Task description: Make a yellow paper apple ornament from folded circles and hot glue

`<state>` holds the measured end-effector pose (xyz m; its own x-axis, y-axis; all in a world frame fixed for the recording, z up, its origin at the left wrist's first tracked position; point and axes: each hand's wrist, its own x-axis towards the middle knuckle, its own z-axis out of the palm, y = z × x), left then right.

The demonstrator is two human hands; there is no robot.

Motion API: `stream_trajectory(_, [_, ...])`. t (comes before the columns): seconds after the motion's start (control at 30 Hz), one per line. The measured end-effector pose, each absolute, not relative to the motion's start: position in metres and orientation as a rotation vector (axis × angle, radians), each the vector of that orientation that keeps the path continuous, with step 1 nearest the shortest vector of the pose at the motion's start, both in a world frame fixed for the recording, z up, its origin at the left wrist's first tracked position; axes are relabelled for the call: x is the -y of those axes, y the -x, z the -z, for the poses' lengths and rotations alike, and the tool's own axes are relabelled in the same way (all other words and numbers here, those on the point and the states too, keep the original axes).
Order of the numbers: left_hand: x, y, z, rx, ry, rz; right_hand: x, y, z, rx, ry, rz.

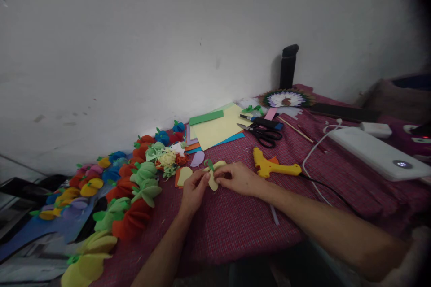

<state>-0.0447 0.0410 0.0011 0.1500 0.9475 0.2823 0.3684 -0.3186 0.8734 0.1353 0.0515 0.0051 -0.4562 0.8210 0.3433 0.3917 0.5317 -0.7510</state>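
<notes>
Both my hands meet over a red checked cloth [235, 224] and pinch a small pale-yellow paper shape [213, 182] that has a green stem on top. My left hand [193, 190] grips its left side with closed fingers. My right hand [239, 178] holds its right side, fingers curled. More cut yellow, orange and lilac paper pieces [184, 176] lie just left of my hands.
A yellow glue gun [271, 166] with a black cord lies right of my hands. Black scissors [264, 134], coloured paper sheets [217, 128], a white power bank [377, 152], a black cylinder [288, 66] and a row of paper fruit shapes [128, 193] surround them.
</notes>
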Motion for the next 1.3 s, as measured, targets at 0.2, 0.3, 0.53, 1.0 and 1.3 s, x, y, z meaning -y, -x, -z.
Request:
stream_trajectory(0.2, [-0.042,0.042,-0.004,-1.284,-1.776,-1.129,-0.052,-0.134,-0.005,2.030,1.021,-0.830])
stream_trajectory(0.3, [-0.042,0.041,-0.005,-1.323,-1.769,-1.142,-0.050,-0.133,-0.006,2.077,1.063,-0.771])
stream_trajectory(0.53, [-0.042,0.037,-0.005,-1.409,-1.752,-1.192,-0.040,-0.125,-0.008,2.263,1.328,-0.275])
stream_trajectory(1.0, [-0.041,0.039,0.002,-1.365,-1.913,-1.224,-0.044,-0.129,-0.014,2.115,1.182,-0.388])
stream_trajectory(1.3, [-0.042,0.042,0.000,-1.355,-1.673,-1.223,-0.050,-0.127,-0.008,1.952,0.963,-0.657])
